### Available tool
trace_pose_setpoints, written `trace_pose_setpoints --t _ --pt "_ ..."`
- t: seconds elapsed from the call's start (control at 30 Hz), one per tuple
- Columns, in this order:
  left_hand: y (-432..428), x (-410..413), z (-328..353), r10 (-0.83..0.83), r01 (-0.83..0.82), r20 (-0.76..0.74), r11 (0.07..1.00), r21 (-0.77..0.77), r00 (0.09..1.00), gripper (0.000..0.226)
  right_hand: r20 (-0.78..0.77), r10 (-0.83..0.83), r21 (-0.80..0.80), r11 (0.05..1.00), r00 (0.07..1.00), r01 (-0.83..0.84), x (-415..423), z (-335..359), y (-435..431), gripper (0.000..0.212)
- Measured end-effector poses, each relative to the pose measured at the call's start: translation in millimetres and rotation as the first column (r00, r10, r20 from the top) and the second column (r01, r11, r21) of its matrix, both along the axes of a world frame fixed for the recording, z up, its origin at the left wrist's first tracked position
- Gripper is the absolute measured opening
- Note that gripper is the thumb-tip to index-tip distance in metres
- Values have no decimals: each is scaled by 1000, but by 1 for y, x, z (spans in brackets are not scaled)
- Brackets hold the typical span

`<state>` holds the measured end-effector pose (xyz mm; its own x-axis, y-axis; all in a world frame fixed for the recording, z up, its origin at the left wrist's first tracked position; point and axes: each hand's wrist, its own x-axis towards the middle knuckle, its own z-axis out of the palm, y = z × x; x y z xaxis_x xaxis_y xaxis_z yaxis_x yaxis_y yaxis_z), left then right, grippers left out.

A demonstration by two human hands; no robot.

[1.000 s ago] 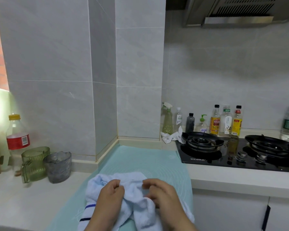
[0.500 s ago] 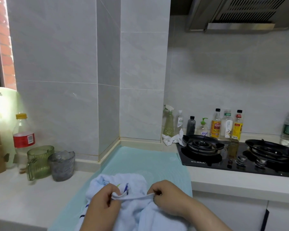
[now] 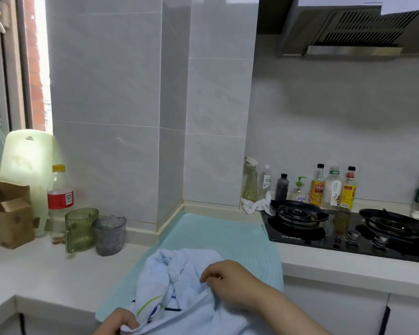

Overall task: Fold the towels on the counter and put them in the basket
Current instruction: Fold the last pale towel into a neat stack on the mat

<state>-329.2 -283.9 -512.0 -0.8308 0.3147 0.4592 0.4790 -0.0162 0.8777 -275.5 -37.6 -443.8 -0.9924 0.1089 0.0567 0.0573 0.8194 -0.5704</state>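
Head view, findings by size. Grey tiled wall [image 3: 107,93] fills the upper left and centre of the frame. A white counter [image 3: 46,274] runs across the lower half. A steel range hood [image 3: 353,32] occupies the upper right. Below it, at right of centre, a black two-burner gas hob [image 3: 324,240] is set into the counter.

A pale teal mat [image 3: 215,233] lies on the counter at lower centre, its right edge just beside the hob. The light blue towel [image 3: 186,269] sits bunched and unfolded on the near part of this mat and runs off the bottom edge of the frame; a green stripe and dark blue stripes show near its lower left.

At far left, a pale green board [image 3: 27,165] leans upright against the window side, with an open cardboard box [image 3: 7,221] in front of it.

The right hand [image 3: 230,284], at lower centre, rests on top of the towel with fingers curled, pinching a fold of cloth. The left hand [image 3: 117,321], cut off by the bottom edge, grasps the towel's hem beside the stripes between thumb and fingers.

A row of condiment bottles [image 3: 317,187] stands against the wall behind the hob. A red-labelled bottle [image 3: 59,197] stands at left, with a green cup [image 3: 81,228] and a grey cup [image 3: 109,234] in front, the two cups touching or nearly so. A crumpled white rag [image 3: 255,204] lies at the hob's upper left corner.
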Motion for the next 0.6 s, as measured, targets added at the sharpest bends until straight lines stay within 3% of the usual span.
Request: trace_pose_setpoints --t 0.1,0.13,0.2,0.27,0.3,0.37,0.43,0.53,0.6 --pt "-4 -4 9 -135 133 110 991 21 985 42 108 79 82 993 991 -88 -16 -5 -12 58" --pt "-4 -2 15 -136 136 133 991 12 982 45 132 78 94 991 988 -91 -19 -5 -14 56" --pt "-14 -7 14 -174 174 197 985 14 965 37 162 38 89 995 986 -53 -25 -2 -20 30" --pt "-17 -10 15 -179 184 182 983 -13 967 19 170 -22 152 988 985 -4 -33 -1 -27 43" --pt "-17 -12 13 -147 150 181 989 -3 972 22 173 -63 231 973 983 22 -37 -1 -32 50" --pt "-14 -11 6 -129 128 136 992 12 982 27 122 -110 346 936 986 61 -50 -8 -41 50" --pt "-11 -6 4 -89 86 75 995 42 993 17 85 -133 395 914 987 89 -62 -12 -45 42" --pt "-19 -12 11 -127 126 88 992 15 988 11 100 -143 337 936 985 102 -71 -10 -42 38" --pt "-24 -17 12 -155 156 117 988 5 981 10 11 -172 245 956 985 164 -74 -7 -38 34"
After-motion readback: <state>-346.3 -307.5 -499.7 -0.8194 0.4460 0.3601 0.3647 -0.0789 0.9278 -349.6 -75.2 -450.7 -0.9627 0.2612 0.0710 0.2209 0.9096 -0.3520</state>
